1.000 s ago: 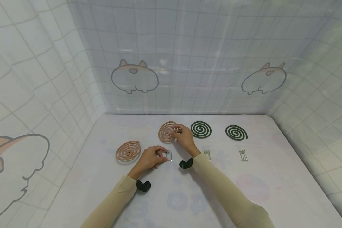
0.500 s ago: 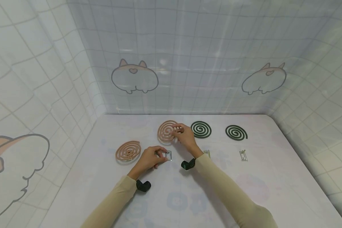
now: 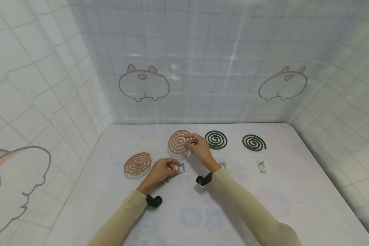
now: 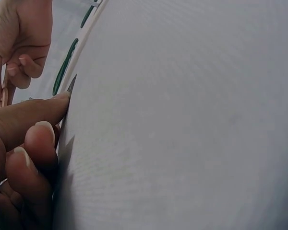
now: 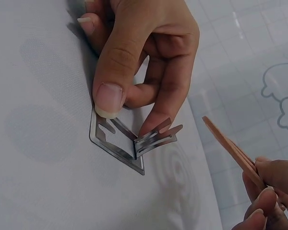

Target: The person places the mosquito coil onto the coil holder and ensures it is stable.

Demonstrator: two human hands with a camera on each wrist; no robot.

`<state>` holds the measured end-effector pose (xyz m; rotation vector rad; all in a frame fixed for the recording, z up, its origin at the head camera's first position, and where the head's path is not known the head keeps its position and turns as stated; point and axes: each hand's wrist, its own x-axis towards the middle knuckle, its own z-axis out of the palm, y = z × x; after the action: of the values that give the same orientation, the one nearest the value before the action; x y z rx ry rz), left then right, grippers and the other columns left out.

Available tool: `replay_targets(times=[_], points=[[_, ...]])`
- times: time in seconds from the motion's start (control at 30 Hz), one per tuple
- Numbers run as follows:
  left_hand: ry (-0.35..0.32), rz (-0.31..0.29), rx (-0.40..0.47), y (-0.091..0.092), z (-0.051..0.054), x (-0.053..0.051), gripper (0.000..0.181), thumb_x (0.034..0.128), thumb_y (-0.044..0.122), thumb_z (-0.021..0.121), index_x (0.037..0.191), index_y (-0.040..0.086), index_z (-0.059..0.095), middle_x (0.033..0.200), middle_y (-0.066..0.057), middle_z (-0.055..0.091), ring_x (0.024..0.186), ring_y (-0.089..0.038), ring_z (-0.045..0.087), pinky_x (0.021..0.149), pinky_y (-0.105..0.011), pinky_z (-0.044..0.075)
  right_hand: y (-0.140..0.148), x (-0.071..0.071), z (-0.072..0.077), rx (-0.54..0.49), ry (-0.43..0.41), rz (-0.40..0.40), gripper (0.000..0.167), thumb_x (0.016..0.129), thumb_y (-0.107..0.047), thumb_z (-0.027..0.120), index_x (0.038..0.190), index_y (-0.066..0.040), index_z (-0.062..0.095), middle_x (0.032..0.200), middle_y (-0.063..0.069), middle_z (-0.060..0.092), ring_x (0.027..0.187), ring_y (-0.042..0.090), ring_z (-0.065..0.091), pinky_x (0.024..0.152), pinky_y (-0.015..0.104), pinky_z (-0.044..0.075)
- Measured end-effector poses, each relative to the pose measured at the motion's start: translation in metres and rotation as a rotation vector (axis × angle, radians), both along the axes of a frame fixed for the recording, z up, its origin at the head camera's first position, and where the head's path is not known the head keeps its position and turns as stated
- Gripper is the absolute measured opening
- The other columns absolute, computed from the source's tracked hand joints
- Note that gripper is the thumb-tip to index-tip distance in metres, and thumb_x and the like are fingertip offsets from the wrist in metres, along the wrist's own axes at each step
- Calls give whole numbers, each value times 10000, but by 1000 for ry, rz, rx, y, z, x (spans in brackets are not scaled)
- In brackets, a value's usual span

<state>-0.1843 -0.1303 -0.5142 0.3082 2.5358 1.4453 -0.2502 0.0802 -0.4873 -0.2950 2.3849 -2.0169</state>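
Observation:
In the head view my right hand (image 3: 199,147) pinches a brown mosquito coil (image 3: 173,142) near its middle, raised over the table. The right wrist view shows this coil (image 5: 235,151) nearly edge-on between thumb and fingers. Below it, my left hand (image 3: 163,169) grips the left side of a small metal coil stand (image 3: 181,168) against the table. Two upright prongs rise from the stand (image 5: 153,140), apart from the coil. Another brown coil (image 3: 137,163) sits slightly raised and tilted left of my left hand; what lies beneath it is mostly hidden.
Two green mosquito coils, one nearer (image 3: 216,139) and one farther right (image 3: 254,142), lie flat toward the back. In front of them are two more metal stands, one partly behind my right forearm (image 3: 222,165) and one at right (image 3: 262,167). Tile-patterned sheets surround the white table (image 3: 233,212).
The right hand's coil has shifted slightly left above the stand, while the right wrist has moved a little right and toward the front. The left hand keeps its grip on the stand.

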Motion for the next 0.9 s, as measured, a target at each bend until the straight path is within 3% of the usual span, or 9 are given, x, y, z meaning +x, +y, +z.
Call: replay_targets(times=[0.4, 0.63, 0.9], points=[[6, 3, 3, 0, -2, 0, 318, 863, 206, 859, 1153, 139, 749, 806, 4, 666, 420, -138, 558, 387, -267, 452, 3, 8, 2, -10, -3, 11, 309, 939, -186, 784, 1241, -173, 719, 937, 49, 745, 555, 120, 489, 473, 241, 394], [9, -3, 3, 0, -2, 0, 310, 871, 210, 851, 1155, 143, 748, 808, -4, 663, 427, -148, 565, 391, -272, 456, 4, 12, 4, -19, -14, 30, 312, 936, -205, 789, 1240, -189, 722, 943, 44, 749, 572, 166, 494, 474, 268, 398], [15, -5, 6, -1, -1, 1, 304, 872, 223, 849, 1148, 144, 750, 796, -2, 663, 429, -147, 561, 389, -271, 451, 4, 20, 9, -48, -11, 52, 314, 943, -194, 783, 1250, -178, 717, 942, 71, 745, 543, 124, 468, 465, 245, 373]])
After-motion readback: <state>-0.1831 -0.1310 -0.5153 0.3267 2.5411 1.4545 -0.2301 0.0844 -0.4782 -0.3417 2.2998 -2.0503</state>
